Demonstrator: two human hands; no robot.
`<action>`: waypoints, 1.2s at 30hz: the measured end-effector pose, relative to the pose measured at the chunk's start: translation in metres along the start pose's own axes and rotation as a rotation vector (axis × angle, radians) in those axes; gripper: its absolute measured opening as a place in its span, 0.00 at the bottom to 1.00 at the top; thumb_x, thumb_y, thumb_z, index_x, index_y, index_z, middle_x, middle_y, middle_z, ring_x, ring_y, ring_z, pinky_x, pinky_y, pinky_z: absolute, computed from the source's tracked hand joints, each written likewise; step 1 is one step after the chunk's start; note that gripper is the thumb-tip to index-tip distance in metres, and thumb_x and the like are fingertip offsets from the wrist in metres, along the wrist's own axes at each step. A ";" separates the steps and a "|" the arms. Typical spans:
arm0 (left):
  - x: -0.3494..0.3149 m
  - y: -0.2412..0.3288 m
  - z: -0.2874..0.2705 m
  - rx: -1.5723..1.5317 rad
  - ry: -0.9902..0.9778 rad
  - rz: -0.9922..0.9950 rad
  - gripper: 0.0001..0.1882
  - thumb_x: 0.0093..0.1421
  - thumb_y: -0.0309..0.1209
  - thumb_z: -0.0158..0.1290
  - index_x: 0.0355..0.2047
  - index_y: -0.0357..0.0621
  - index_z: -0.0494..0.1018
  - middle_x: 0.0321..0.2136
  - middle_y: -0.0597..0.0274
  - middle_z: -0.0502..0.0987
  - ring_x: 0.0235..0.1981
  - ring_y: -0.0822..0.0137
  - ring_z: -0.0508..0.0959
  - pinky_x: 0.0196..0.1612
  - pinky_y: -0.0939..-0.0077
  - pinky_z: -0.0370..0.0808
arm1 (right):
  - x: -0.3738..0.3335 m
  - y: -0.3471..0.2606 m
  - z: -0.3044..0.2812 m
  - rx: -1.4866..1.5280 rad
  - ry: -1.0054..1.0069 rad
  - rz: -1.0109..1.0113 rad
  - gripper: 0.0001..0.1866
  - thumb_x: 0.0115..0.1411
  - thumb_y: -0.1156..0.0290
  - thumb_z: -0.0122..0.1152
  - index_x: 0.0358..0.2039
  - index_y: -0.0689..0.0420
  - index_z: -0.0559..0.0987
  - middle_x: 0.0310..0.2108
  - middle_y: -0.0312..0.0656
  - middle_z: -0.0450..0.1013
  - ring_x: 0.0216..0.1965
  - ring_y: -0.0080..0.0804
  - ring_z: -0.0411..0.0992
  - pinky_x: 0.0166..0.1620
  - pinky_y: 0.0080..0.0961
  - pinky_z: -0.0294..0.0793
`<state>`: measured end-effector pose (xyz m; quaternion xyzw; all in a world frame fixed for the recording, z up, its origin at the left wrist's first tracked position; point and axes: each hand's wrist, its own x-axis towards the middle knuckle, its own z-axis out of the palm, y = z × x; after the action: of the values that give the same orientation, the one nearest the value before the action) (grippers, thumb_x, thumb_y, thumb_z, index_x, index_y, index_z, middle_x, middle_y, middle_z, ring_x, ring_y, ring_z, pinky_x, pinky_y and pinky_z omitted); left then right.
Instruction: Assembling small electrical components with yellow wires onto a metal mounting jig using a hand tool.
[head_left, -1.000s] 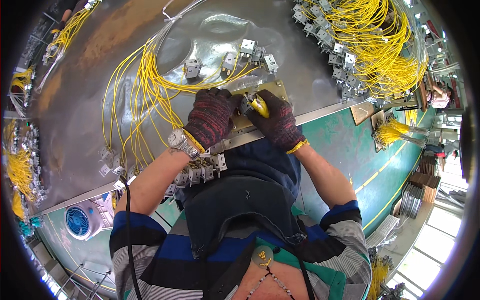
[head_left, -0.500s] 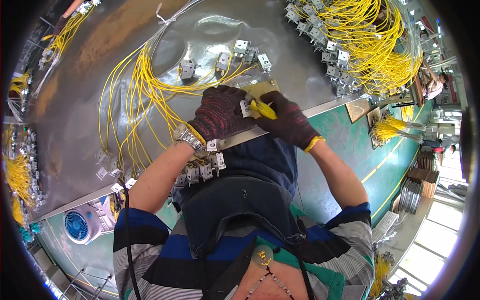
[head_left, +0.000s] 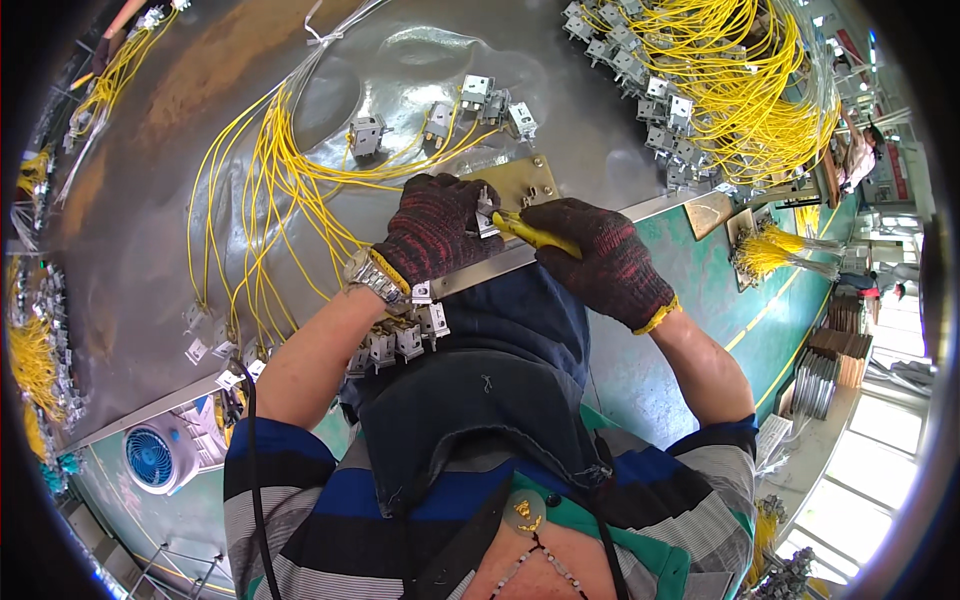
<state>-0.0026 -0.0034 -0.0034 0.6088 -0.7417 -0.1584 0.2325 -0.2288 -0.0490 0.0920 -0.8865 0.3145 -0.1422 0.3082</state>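
In a dark red-flecked glove, my left hand (head_left: 437,225) is closed on a small silver metal housing (head_left: 486,214), holding it at the table's near edge. My right hand (head_left: 603,250), gloved alike, grips a yellow-handled hand tool (head_left: 548,238). The tool's narrow end points left and meets the housing or lies just beside it; its exact kind is hidden by the fingers. A brass-coloured plate (head_left: 520,178) with small upright posts is fixed just beyond both hands. Yellow wires (head_left: 290,165) run from a tied bundle toward my left hand and to the housings around it.
Several wired housings (head_left: 438,122) lie beyond the plate. More hang at the near edge (head_left: 408,341) by my left wrist. A large heap of yellow-wired parts (head_left: 740,90) covers the far right of the metal table (head_left: 130,250). A blue-and-white fan (head_left: 152,457) stands below left.
My right hand has drawn back a little to the right and down. The yellow tool now lies more level, its narrow end at the housing, and the plate's posts have come into sight.
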 end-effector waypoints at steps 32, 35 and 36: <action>-0.018 0.008 -0.044 -0.157 -0.299 -0.019 0.22 0.57 0.54 0.60 0.30 0.47 0.83 0.24 0.53 0.81 0.30 0.49 0.81 0.37 0.57 0.76 | 0.086 0.023 0.061 0.620 0.062 0.299 0.22 0.56 0.71 0.69 0.51 0.60 0.76 0.37 0.43 0.77 0.33 0.31 0.78 0.35 0.30 0.79; -0.027 0.008 -0.052 0.004 -0.675 -0.053 0.24 0.61 0.55 0.51 0.38 0.51 0.84 0.29 0.53 0.83 0.36 0.50 0.83 0.45 0.57 0.78 | 0.107 0.044 0.075 0.014 0.356 0.002 0.21 0.54 0.71 0.68 0.48 0.59 0.76 0.40 0.50 0.77 0.40 0.47 0.79 0.43 0.38 0.78; -0.030 0.011 -0.055 0.070 -0.674 -0.098 0.19 0.59 0.51 0.53 0.34 0.51 0.83 0.30 0.55 0.83 0.34 0.49 0.83 0.43 0.56 0.78 | 0.112 0.049 0.081 0.056 0.411 0.069 0.21 0.52 0.70 0.68 0.47 0.58 0.76 0.42 0.54 0.76 0.46 0.57 0.75 0.48 0.43 0.75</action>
<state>0.0225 0.0312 0.0437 0.5646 -0.7518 -0.3362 -0.0547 -0.1300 -0.1145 0.0050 -0.8187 0.3968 -0.3183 0.2666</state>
